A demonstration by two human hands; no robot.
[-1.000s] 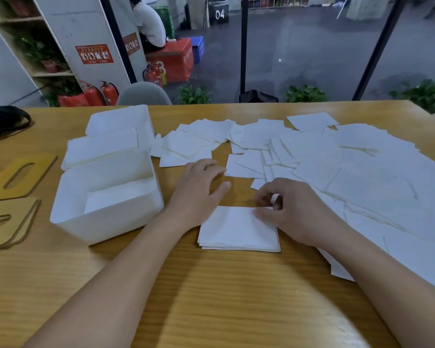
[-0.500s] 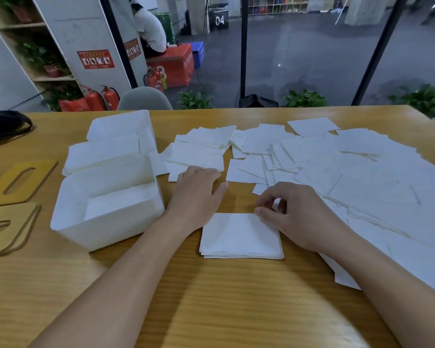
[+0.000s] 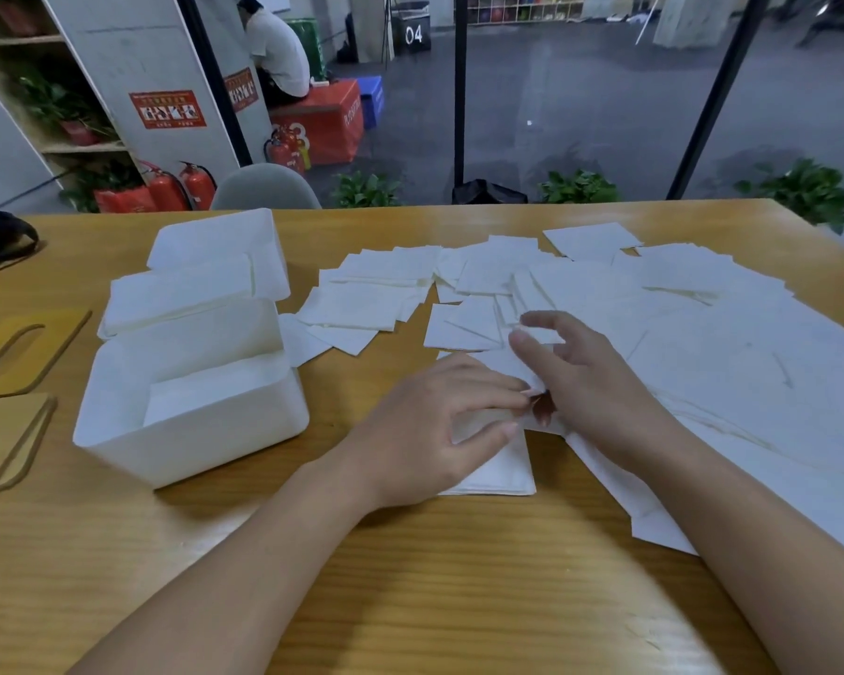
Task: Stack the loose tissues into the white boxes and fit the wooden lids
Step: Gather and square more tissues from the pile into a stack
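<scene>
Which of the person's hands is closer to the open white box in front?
Left. The left hand lies on the small tissue stack, just right of the near white box. The right hand is farther right, over the loose tissues.

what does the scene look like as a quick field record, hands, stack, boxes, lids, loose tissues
left hand: rests on the stack, fingers relaxed
right hand: over the loose tissues, fingers spread, touching the stack's far corner
stack: small neat pile on the table, mostly under the left hand
near box: open, part filled, no lid
far box: heaped with tissues, no lid
lids: wooden, flat on the table left of the boxes
loose tissues: spread over the table's right half
</scene>
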